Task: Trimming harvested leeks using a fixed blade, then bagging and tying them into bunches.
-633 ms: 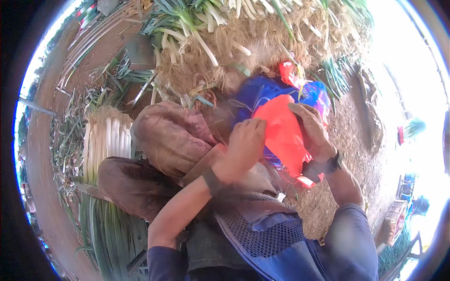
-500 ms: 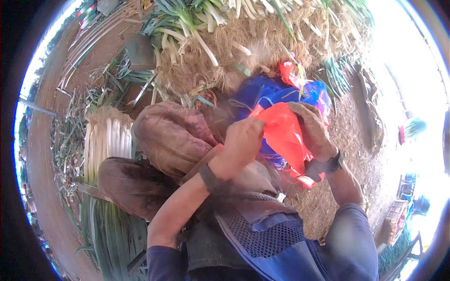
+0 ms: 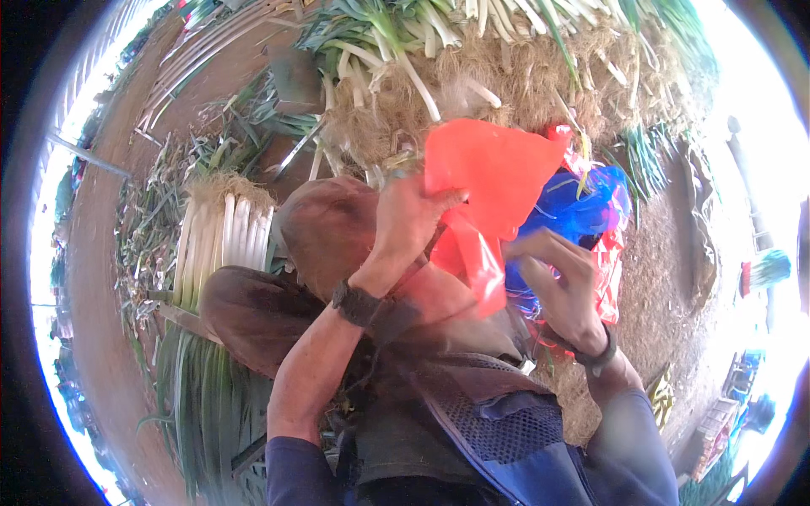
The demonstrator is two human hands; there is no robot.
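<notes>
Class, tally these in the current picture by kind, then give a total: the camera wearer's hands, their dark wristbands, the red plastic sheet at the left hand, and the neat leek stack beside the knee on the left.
Hands: 2 (left hand, right hand)
Dark wristbands: 2
Red plastic sheet: 1
Neat leek stack: 1
Total: 6

The thin orange-red plastic sheet (image 3: 494, 173) has moved up and leftward from the shiny blue plastic bundle (image 3: 578, 202), spreading wider. The bare left hand (image 3: 411, 215) has shifted left with it; the bare right hand (image 3: 561, 278) has dropped lower, fingers curled.
</notes>
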